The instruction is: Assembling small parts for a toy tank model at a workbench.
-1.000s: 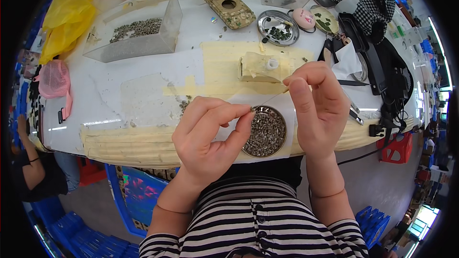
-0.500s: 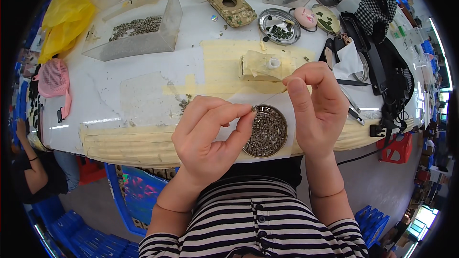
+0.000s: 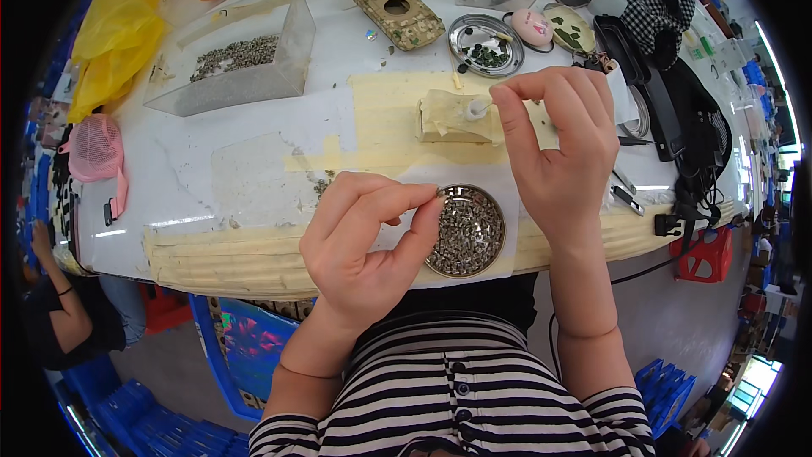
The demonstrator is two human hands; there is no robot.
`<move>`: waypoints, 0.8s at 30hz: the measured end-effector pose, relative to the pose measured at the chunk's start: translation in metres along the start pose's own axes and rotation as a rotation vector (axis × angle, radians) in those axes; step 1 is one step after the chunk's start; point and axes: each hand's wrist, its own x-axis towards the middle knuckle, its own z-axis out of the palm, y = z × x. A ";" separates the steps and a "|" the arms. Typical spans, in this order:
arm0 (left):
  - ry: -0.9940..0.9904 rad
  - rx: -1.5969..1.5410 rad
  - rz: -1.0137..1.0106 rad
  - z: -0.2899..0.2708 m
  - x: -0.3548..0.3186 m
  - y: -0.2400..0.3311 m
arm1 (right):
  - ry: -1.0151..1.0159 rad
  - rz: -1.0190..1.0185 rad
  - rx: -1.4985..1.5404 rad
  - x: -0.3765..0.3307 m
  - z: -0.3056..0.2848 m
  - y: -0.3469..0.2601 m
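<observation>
My left hand point(image 3: 359, 241) is closed, thumb and forefinger pinching a tiny metal part point(image 3: 441, 194) at the left rim of a round dish point(image 3: 505, 237). Small silvery metal pieces point(image 3: 465, 233) fill that dish. Higher up, my right hand point(image 3: 565, 140) is closed in a pinch on a thin needle-like tool, mostly hidden by the fingers. Its end is at the mouth of a small white cup point(image 3: 476, 111), which stands on a block wrapped in yellowish masking tape point(image 3: 436, 121).
Behind the block lie a camouflage model tank hull point(image 3: 397, 13) and a metal dish of dark green bits point(image 3: 486, 44). A clear tray point(image 3: 228, 93) of small metal parts stands left, near a pink mesh strainer point(image 3: 93, 148). Black straps point(image 3: 689, 110) and a cutter point(image 3: 628, 200) lie right.
My right hand has moved up and away from the left hand, taking the tool from the tiny part to the white cup. My left hand has barely moved and still pinches the part.
</observation>
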 end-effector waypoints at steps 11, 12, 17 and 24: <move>-0.001 0.010 0.081 -0.003 -0.002 -0.001 | -0.412 0.451 0.756 -0.023 -0.021 -0.041; 0.001 0.014 0.082 -0.003 -0.003 -0.001 | -0.446 0.525 0.841 -0.024 -0.021 -0.042; -0.007 0.023 0.111 -0.003 -0.004 -0.002 | -0.400 0.571 0.867 -0.028 -0.021 -0.043; -0.001 0.014 0.002 -0.004 -0.001 0.001 | -0.269 0.107 0.464 -0.028 -0.026 -0.050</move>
